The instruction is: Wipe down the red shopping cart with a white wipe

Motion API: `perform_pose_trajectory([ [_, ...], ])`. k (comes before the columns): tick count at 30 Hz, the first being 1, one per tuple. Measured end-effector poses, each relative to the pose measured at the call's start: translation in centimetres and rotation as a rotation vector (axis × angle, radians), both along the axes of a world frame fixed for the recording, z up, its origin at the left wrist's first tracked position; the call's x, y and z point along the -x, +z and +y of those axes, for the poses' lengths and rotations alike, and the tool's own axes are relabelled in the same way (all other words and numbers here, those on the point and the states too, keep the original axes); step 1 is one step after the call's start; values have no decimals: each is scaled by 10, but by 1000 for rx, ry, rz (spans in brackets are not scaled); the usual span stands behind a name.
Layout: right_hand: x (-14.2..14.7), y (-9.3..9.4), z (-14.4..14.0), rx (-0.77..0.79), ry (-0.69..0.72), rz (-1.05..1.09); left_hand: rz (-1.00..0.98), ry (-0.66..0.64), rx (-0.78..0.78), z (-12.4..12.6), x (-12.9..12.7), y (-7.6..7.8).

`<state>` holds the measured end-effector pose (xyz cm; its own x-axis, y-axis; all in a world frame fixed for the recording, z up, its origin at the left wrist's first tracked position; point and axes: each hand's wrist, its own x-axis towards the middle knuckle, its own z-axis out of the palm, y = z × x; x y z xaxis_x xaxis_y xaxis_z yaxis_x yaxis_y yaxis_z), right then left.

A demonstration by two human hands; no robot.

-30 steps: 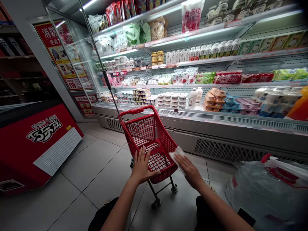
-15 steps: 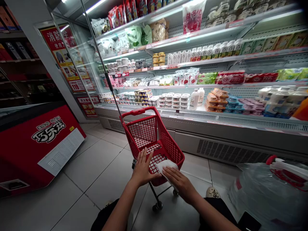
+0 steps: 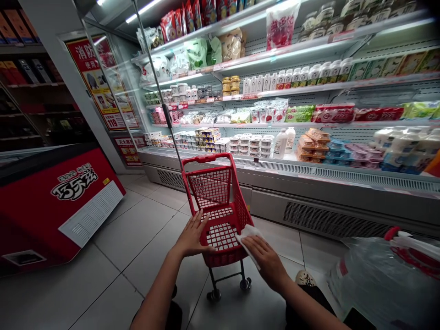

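A small red shopping cart (image 3: 222, 229) with a latticed basket stands on the floor in front of me. My left hand (image 3: 193, 233) rests at its left near edge, fingers stretched and thumb apart along the rim. At the right near corner, my right hand (image 3: 259, 250) presses a white cloth (image 3: 249, 233) against the basket's side. Most of the cloth's lower part is hidden under the fingers.
A refrigerated display (image 3: 282, 174) of dairy goods runs along the back. To the left stands a red chest freezer (image 3: 65, 201). A large clear plastic bottle (image 3: 371, 270) with a red handle sits at my right, beside my shoe (image 3: 305, 278).
The cart has turned and now faces me more squarely. My left hand moved left with its near edge, and my right hand shifted the cloth to the outer right side.
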<state>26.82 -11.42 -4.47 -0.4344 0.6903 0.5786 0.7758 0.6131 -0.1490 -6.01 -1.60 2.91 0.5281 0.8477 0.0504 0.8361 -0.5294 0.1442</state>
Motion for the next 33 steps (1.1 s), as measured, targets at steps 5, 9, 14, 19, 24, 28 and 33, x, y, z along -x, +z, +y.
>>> perform_pose_trajectory([
  [5,40,19,-21,45,304,-142,-35,209,-87,-17,-16,-10],
  [9,49,33,-5,73,486,-181,-142,200,-258,-54,-50,-36],
  [14,26,36,63,22,306,-120,-111,177,-280,-80,-37,-36],
  [19,15,35,115,-36,118,-75,-65,139,-323,-84,-20,-27],
  [24,49,25,78,-61,103,-23,-70,121,-360,-89,-38,-47],
  [28,77,18,24,-22,278,-81,-100,158,-419,-90,-41,-58],
  [33,53,28,41,-8,370,-154,-104,156,-414,-93,-33,-55],
])
